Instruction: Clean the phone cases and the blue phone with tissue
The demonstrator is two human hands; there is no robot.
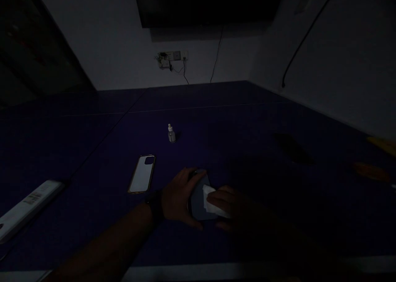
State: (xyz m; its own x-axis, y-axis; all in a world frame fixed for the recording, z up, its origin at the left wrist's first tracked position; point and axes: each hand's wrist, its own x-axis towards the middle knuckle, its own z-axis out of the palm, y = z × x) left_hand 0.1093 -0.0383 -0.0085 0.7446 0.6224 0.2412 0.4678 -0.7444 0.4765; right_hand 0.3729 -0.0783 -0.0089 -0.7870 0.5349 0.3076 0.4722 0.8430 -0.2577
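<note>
A smartphone (198, 199) lies on the dark blue tabletop with its back upward. My left hand (179, 197), a dark watch on its wrist, is closed around the phone's left side and upper edge. My right hand (224, 201) presses a folded white tissue (210, 197) against the right part of the phone's back. To the left of the hands rests a phone case (141, 174) with a pale back and dark rim. Farther back, a small dropper bottle (171, 135) stands upright.
On the far left is a long white power strip or box (27, 209). A dark flat object (292, 148) lies to the right, with an orange item (371, 171) and a yellow item (383, 145) beyond it. Wall sockets (171, 58) sit below a screen (210, 5). The room is dim.
</note>
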